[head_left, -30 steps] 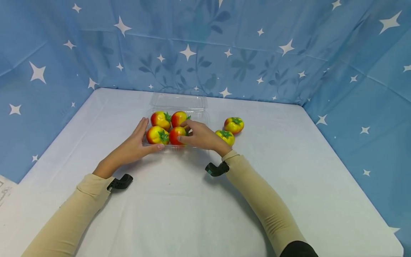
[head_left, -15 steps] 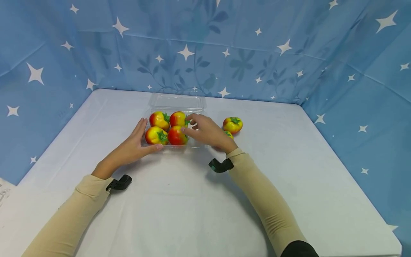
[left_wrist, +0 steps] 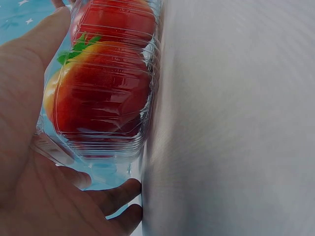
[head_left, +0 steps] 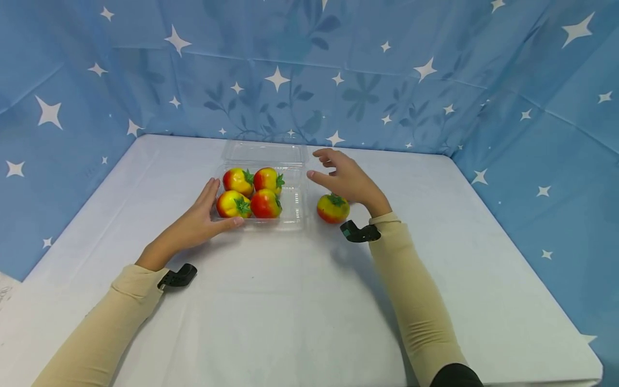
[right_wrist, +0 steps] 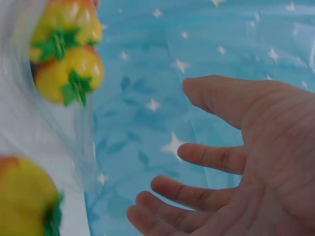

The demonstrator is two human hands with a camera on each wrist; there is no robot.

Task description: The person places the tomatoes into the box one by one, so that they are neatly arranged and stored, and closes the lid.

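Note:
A clear plastic clamshell box (head_left: pixel 292 207) lies with its lid (head_left: pixel 263 152) folded back, away from me. Several red-and-yellow persimmon-like fruits with green leafy tops, one of them this front fruit (head_left: pixel 265 204), fill its left part. My left hand (head_left: pixel 193 219) rests round the box's left front corner, thumb along the front rim and fingers by the left side. In the left wrist view, red fruit (left_wrist: pixel 103 93) shows through the ribbed wall. My right hand (head_left: pixel 345 174) is raised with loosely spread fingers and holds nothing. Below it sits a loose fruit (head_left: pixel 333 208), apart from the box.
A white cloth (head_left: pixel 271 312) covers the table. Blue star-patterned curtains (head_left: pixel 309 70) hang behind it and on both sides. Another loose fruit seen earlier is mostly hidden behind my right hand.
My right hand has let go of the front right fruit in the box and moved right and away, over the loose fruits. The left hand stays at the box.

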